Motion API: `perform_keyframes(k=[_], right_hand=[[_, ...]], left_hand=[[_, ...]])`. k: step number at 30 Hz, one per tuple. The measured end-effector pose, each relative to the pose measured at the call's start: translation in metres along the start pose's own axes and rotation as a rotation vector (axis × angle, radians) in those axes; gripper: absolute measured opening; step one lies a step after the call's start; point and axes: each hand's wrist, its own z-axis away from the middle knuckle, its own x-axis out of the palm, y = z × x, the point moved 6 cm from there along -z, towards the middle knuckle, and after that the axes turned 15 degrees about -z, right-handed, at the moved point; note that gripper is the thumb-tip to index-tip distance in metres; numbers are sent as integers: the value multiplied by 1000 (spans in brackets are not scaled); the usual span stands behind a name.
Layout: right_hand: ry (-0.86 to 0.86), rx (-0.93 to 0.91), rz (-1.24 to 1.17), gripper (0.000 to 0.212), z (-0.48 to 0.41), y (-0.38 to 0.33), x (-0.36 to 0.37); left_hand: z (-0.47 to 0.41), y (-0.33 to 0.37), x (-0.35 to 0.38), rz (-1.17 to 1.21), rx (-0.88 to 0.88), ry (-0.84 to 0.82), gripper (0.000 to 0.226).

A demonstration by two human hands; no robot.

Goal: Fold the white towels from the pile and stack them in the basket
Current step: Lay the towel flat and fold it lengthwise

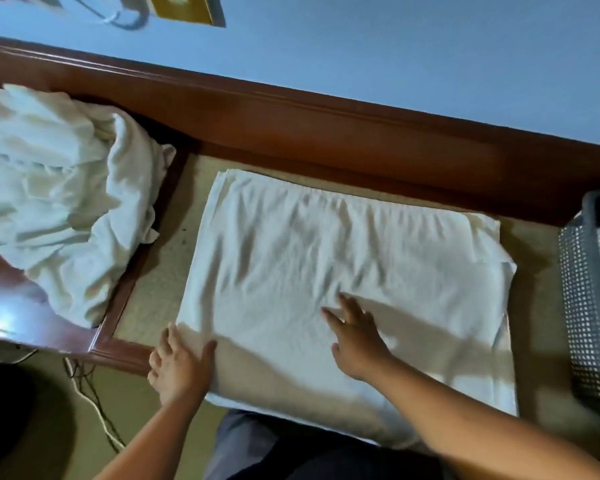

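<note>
A towel (326, 265) was laid flat in the middle, with a rail (326, 133) behind it along the wall (395, 46). The pile (56, 188) was heaped to its left, and the basket (582, 306) was set near its right edge. The left hand (177, 365) was placed at the towel's near left corner, and the right hand (354, 337) on its near middle.

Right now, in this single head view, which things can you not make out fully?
Head view:
The basket is cut off by the right edge, and its contents barely show.
The pile of towels is cut off by the left edge, so the towels cannot be counted.
The left hand is blurred; whether it pinches the corner of the spread towel is unclear.
The yellow object is blurred and cut off by the top edge.
</note>
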Motion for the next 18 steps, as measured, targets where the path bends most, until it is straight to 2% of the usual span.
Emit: perform_keyframes(k=[3, 7, 9, 12, 14, 16, 18], right_hand=[[-62, -100, 47, 69, -12, -52, 23], [-82, -110, 45, 65, -28, -111, 44], [-82, -118, 37, 65, -37, -141, 51], [-92, -112, 37, 65, -53, -178, 57], [-46, -88, 62, 64, -64, -198, 56], [24, -105, 105, 62, -75, -218, 54], [3, -203, 139, 63, -85, -241, 59]], left_hand=[[-10, -15, -7, 19, 4, -12, 75], [-37, -20, -21, 149, 23, -105, 44], [-48, -19, -25, 69, 91, -160, 41], [-56, -14, -30, -123, 246, -229, 49], [-60, -14, -35, -157, 329, -233, 45], [-62, -22, -41, -77, 397, -216, 30], [-62, -35, -43, 99, 452, -209, 21]])
